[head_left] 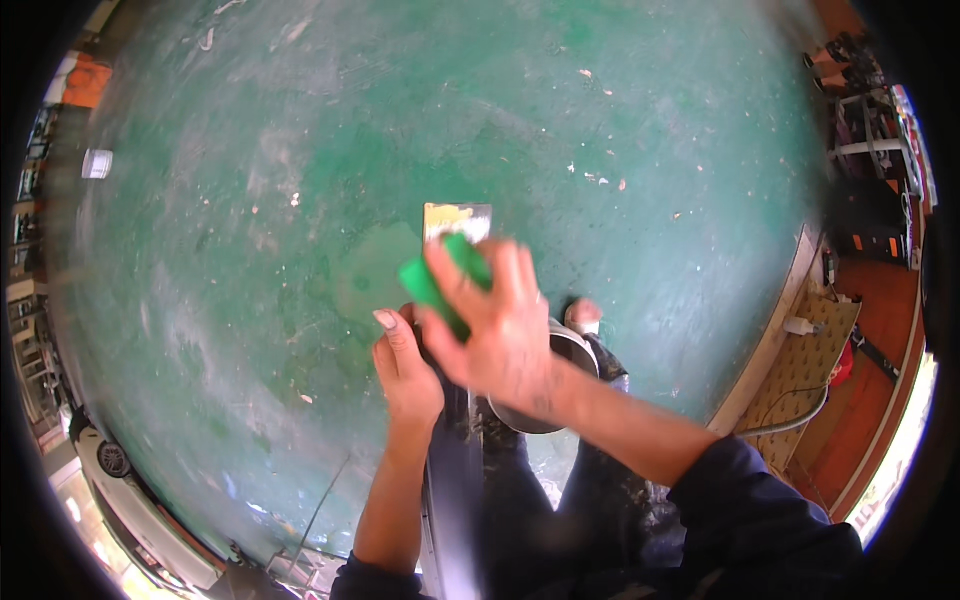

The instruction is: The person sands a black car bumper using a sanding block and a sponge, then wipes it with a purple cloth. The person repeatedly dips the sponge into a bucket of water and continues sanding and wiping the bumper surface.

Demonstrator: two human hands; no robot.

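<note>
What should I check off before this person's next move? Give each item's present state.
1. Right hand grip on the green block: ok, fingers and thumb around it.
2. Block touching the yellow-and-white plate: cannot tell, motion blur.
3. Left hand grip on the long bar: cannot tell, fingers partly hidden.
4. Bucket opening unobstructed from above: not ok, the right arm crosses it.
5. White container away from both hands: ok, far left.
</note>
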